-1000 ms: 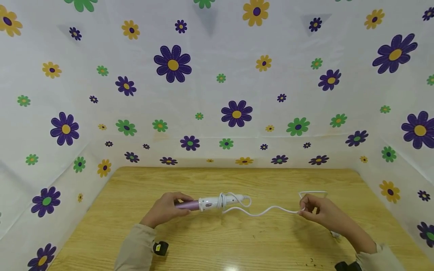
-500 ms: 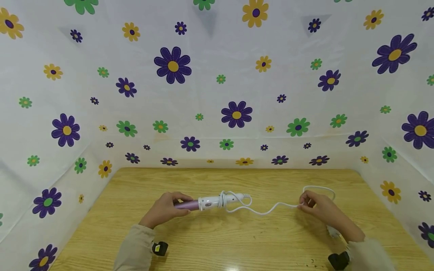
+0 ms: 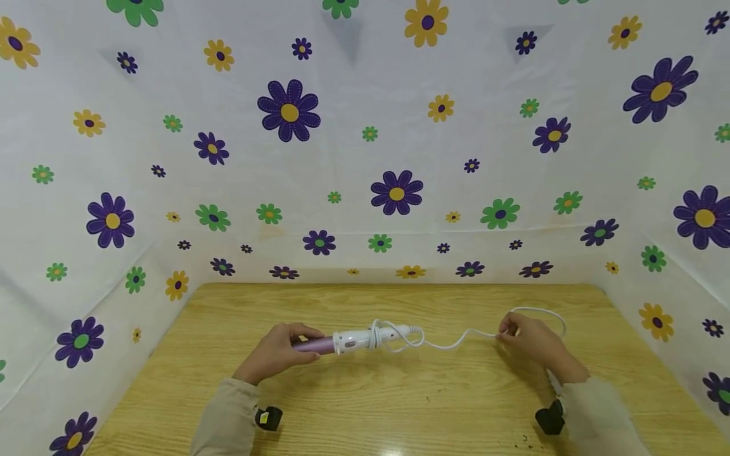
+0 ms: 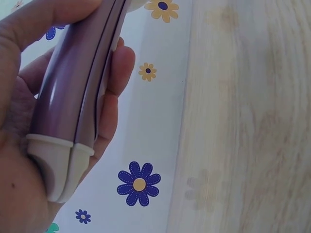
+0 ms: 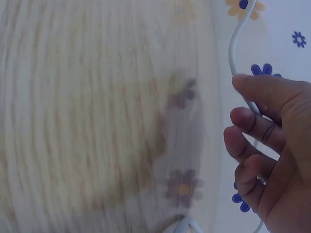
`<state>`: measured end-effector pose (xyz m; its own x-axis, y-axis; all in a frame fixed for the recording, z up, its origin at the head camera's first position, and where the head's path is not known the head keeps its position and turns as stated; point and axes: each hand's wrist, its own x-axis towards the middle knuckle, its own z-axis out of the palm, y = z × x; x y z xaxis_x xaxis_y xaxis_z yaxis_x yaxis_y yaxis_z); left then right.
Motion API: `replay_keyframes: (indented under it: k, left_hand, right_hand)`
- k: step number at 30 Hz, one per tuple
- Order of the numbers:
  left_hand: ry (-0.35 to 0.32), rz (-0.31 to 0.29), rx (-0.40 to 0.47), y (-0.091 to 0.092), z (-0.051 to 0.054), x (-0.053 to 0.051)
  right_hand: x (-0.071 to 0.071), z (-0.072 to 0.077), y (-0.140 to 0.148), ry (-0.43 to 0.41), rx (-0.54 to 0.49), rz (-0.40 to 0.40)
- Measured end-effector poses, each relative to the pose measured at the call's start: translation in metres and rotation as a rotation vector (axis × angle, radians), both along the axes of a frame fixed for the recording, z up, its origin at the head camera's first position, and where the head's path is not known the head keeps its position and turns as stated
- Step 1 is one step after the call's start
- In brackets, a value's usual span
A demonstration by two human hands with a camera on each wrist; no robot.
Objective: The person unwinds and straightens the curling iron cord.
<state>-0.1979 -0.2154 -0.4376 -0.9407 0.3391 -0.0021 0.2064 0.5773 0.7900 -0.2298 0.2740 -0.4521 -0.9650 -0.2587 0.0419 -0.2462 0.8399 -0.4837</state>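
My left hand [image 3: 279, 351] grips the purple barrel of a curling iron [image 3: 350, 342], held level just above the table. The barrel [image 4: 77, 82] is split lengthwise, its two halves closed together, with cream tips near my palm. Its white handle points right, and a white cord [image 3: 450, 347] is wound several times around it. From there the cord runs in loose waves to my right hand [image 3: 533, 339], which pinches it between thumb and forefinger. Past these fingers the cord loops behind the hand. A pale object [image 3: 554, 382], mostly hidden, lies beneath my right wrist.
A wooden table [image 3: 399, 399] lies under both hands. White cloth [image 3: 353, 82] with printed flowers hangs behind it and along both sides. A few dark specks [image 3: 527, 442] mark the table at the front right.
My right hand has moved left and slightly away from me with the pinched cord, so the cord between the hands hangs in looser waves. My left hand and the curling iron stay put.
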Motion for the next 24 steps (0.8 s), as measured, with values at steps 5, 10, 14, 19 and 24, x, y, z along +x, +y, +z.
replay_keyframes:
  k: [5,10,14,19,24]
  left_hand:
    - [-0.009,0.001,-0.012,0.000,-0.002,0.000]
    - [-0.018,-0.009,0.000,0.000,-0.002,0.001]
    - [-0.017,-0.019,0.002,0.000,-0.003,0.001]
    - [-0.015,-0.026,0.006,-0.002,-0.005,0.001]
    - [-0.006,-0.031,0.012,-0.002,-0.006,0.000]
  right_hand:
    - [-0.005,-0.005,-0.007,-0.025,0.036,0.004]
    - [-0.005,-0.010,-0.010,-0.037,0.012,0.018]
    - [-0.003,-0.009,-0.011,-0.075,-0.065,0.031]
    - [0.002,0.001,-0.016,-0.179,-0.219,0.049]
    - [0.005,0.012,-0.031,-0.258,-0.347,0.128]
